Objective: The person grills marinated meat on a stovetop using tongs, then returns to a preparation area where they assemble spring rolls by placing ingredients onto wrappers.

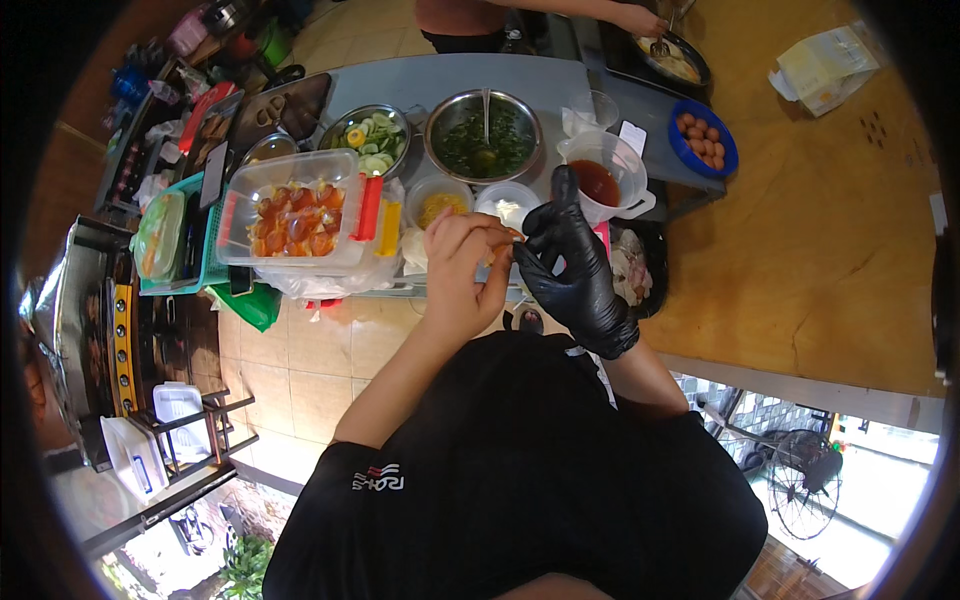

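Observation:
My bare left hand (466, 274) has its fingertips pinched around a small orange piece (515, 235), mostly hidden by the fingers. My right hand (574, 270) wears a black glove; its thumb and bent fingers meet the left fingertips, while the index finger points up. Whether it grips the piece too is unclear. Just beyond the hands are a tub of yellow crumbly food (441, 204) and a tub of white contents (508, 201). A clear plastic jug (634, 176) with red-brown liquid stands behind the gloved hand.
Left on the grey table (367, 79) is a clear container (300, 161) of glossy orange food. Behind are a cucumber bowl (403, 120) and a steel bowl of chopped greens (538, 146). Brown eggs fill a blue basket (675, 154). Another person's hand (639, 20) works over a pan (703, 75).

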`<action>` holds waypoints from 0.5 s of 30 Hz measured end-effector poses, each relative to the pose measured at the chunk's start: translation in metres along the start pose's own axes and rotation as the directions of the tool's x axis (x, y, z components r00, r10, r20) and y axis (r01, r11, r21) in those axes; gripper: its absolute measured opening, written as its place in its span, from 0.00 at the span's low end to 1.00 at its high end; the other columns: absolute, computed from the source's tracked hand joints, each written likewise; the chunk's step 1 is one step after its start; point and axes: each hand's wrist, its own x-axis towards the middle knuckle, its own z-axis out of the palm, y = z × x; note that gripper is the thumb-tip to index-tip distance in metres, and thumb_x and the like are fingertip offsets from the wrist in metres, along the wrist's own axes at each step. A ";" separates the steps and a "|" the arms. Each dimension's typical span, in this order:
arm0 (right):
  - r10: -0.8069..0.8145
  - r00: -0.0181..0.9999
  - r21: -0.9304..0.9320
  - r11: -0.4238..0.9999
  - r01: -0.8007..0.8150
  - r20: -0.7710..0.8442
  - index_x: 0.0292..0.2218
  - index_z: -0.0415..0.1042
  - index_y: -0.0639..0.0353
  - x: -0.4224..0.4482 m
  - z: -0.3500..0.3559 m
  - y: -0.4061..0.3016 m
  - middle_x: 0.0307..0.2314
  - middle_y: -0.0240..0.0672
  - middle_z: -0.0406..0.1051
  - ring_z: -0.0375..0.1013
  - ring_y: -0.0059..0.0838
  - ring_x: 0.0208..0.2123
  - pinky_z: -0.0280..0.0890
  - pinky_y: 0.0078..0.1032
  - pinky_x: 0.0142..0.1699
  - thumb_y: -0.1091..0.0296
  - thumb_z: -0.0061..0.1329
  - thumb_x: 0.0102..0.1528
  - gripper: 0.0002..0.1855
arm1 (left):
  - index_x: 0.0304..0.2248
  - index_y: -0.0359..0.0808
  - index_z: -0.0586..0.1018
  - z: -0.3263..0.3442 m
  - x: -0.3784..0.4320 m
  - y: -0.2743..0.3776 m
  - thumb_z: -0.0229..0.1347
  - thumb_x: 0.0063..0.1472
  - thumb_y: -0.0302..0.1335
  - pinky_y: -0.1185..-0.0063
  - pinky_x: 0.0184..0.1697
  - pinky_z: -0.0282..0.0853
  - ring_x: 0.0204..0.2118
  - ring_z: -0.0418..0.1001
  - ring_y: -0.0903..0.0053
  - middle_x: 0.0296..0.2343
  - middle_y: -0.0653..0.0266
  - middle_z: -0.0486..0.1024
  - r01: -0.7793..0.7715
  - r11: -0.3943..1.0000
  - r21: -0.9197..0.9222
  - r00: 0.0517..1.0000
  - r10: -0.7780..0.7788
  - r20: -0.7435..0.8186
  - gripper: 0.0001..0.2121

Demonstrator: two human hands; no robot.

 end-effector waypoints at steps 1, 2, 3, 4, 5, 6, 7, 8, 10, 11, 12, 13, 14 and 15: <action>-0.015 1.000 -0.034 0.999 0.015 -0.006 0.47 0.62 0.64 0.001 0.002 -0.002 0.29 0.34 0.68 0.69 0.25 0.28 0.65 0.21 0.34 0.82 0.52 0.48 0.24 | 0.29 0.34 0.75 0.002 -0.002 0.001 0.55 0.51 0.17 0.73 0.46 0.61 0.34 0.69 0.67 0.32 0.61 0.71 0.114 0.985 -0.132 0.993 -0.118 -0.025 0.05; -0.018 1.000 -0.032 0.999 0.018 0.000 0.47 0.62 0.64 0.001 0.003 -0.002 0.29 0.34 0.68 0.69 0.25 0.28 0.65 0.21 0.34 0.82 0.52 0.48 0.24 | 0.30 0.34 0.75 0.004 -0.005 0.002 0.54 0.53 0.18 0.76 0.44 0.62 0.35 0.69 0.70 0.32 0.60 0.70 0.220 0.939 -0.264 0.971 -0.237 -0.035 0.05; -0.059 0.995 -0.113 0.991 0.069 0.084 0.50 0.61 0.63 -0.001 0.002 -0.001 0.28 0.34 0.67 0.69 0.28 0.29 0.64 0.23 0.35 0.82 0.52 0.48 0.28 | 0.30 0.34 0.75 0.006 -0.008 0.003 0.54 0.53 0.18 0.76 0.44 0.62 0.35 0.69 0.70 0.32 0.60 0.70 0.220 0.941 -0.257 0.970 -0.239 -0.043 0.05; -0.094 0.981 -0.189 0.974 0.126 0.171 0.53 0.60 0.63 -0.002 0.003 -0.002 0.27 0.35 0.66 0.68 0.30 0.29 0.64 0.24 0.36 0.81 0.52 0.47 0.31 | 0.31 0.33 0.74 0.008 -0.012 0.003 0.54 0.55 0.18 0.79 0.43 0.63 0.35 0.69 0.74 0.34 0.61 0.69 0.343 0.828 -0.443 0.923 -0.385 -0.005 0.04; -0.099 0.979 -0.183 0.974 0.132 0.179 0.53 0.60 0.63 -0.004 0.004 -0.006 0.27 0.35 0.66 0.68 0.30 0.29 0.64 0.24 0.36 0.81 0.52 0.47 0.31 | 0.32 0.33 0.74 0.010 -0.015 0.001 0.53 0.57 0.19 0.82 0.41 0.63 0.35 0.68 0.78 0.35 0.63 0.68 0.439 0.664 -0.605 0.857 -0.512 0.061 0.03; -0.136 0.957 -0.312 0.925 0.215 0.258 0.52 0.60 0.61 -0.006 0.004 -0.013 0.30 0.35 0.67 0.68 0.27 0.33 0.64 0.23 0.38 0.82 0.52 0.47 0.31 | 0.32 0.33 0.74 0.010 -0.019 -0.003 0.53 0.57 0.19 0.82 0.41 0.63 0.35 0.68 0.78 0.35 0.63 0.68 0.440 0.666 -0.603 0.855 -0.515 0.055 0.03; -0.160 0.927 -0.427 0.852 0.303 0.338 0.51 0.60 0.60 -0.007 0.005 -0.016 0.33 0.36 0.68 0.68 0.24 0.37 0.63 0.22 0.40 0.83 0.51 0.46 0.31 | 0.33 0.33 0.73 0.010 -0.022 -0.007 0.52 0.59 0.20 0.83 0.41 0.63 0.36 0.67 0.81 0.36 0.64 0.67 0.496 0.484 -0.721 0.796 -0.585 0.154 0.03; -0.229 0.915 -0.385 0.853 0.353 0.331 0.55 0.55 0.59 -0.006 0.009 -0.012 0.33 0.36 0.69 0.68 0.25 0.36 0.63 0.23 0.40 0.84 0.50 0.47 0.35 | 0.34 0.32 0.73 0.009 -0.025 -0.010 0.51 0.60 0.20 0.84 0.40 0.63 0.36 0.67 0.83 0.38 0.66 0.66 0.528 0.278 -0.802 0.732 -0.628 0.265 0.03; -0.185 0.967 -0.097 0.974 0.204 0.173 0.60 0.43 0.56 -0.007 0.016 -0.004 0.34 0.36 0.72 0.70 0.25 0.35 0.63 0.23 0.41 0.84 0.47 0.49 0.41 | 0.34 0.32 0.73 0.012 -0.026 -0.007 0.51 0.60 0.20 0.84 0.40 0.63 0.36 0.67 0.83 0.38 0.67 0.65 0.491 0.280 -0.825 0.741 -0.632 0.227 0.03; -0.025 0.998 0.188 0.982 0.012 0.065 0.62 0.36 0.54 -0.008 0.020 0.000 0.34 0.36 0.72 0.70 0.25 0.34 0.64 0.22 0.42 0.84 0.45 0.51 0.44 | 0.35 0.32 0.72 0.013 -0.026 -0.005 0.51 0.60 0.20 0.83 0.40 0.63 0.36 0.67 0.83 0.38 0.67 0.65 0.456 0.279 -0.845 0.749 -0.633 0.195 0.03; 0.164 0.986 0.471 0.869 -0.150 0.011 0.63 0.29 0.51 -0.009 0.023 0.003 0.35 0.36 0.73 0.71 0.25 0.34 0.65 0.22 0.42 0.84 0.43 0.53 0.47 | 0.35 0.32 0.72 0.011 -0.024 -0.004 0.51 0.60 0.20 0.83 0.40 0.63 0.36 0.67 0.83 0.38 0.67 0.65 0.453 0.283 -0.845 0.748 -0.637 0.188 0.03; 0.162 0.987 0.473 0.868 -0.151 0.018 0.63 0.29 0.51 -0.008 0.025 0.005 0.35 0.36 0.73 0.71 0.25 0.34 0.65 0.22 0.42 0.84 0.43 0.53 0.47 | 0.34 0.32 0.73 0.009 -0.022 -0.002 0.52 0.59 0.20 0.83 0.41 0.63 0.36 0.67 0.81 0.37 0.66 0.66 0.414 0.451 -0.791 0.798 -0.597 0.078 0.03; 0.285 0.958 0.683 0.692 -0.235 0.041 0.64 0.27 0.48 -0.008 0.026 0.007 0.35 0.39 0.74 0.72 0.25 0.33 0.65 0.22 0.41 0.83 0.43 0.53 0.48 | 0.33 0.33 0.74 0.006 -0.019 -0.001 0.53 0.58 0.19 0.82 0.42 0.62 0.36 0.68 0.79 0.37 0.64 0.68 0.365 0.604 -0.709 0.843 -0.537 -0.024 0.03; 0.393 0.915 0.840 0.461 -0.285 0.094 0.64 0.26 0.45 -0.006 0.027 0.006 0.36 0.41 0.74 0.72 0.26 0.33 0.66 0.21 0.40 0.83 0.43 0.54 0.49 | 0.32 0.33 0.74 0.004 -0.017 -0.001 0.54 0.56 0.19 0.81 0.43 0.62 0.37 0.68 0.77 0.36 0.63 0.69 0.304 0.737 -0.604 0.882 -0.457 -0.114 0.03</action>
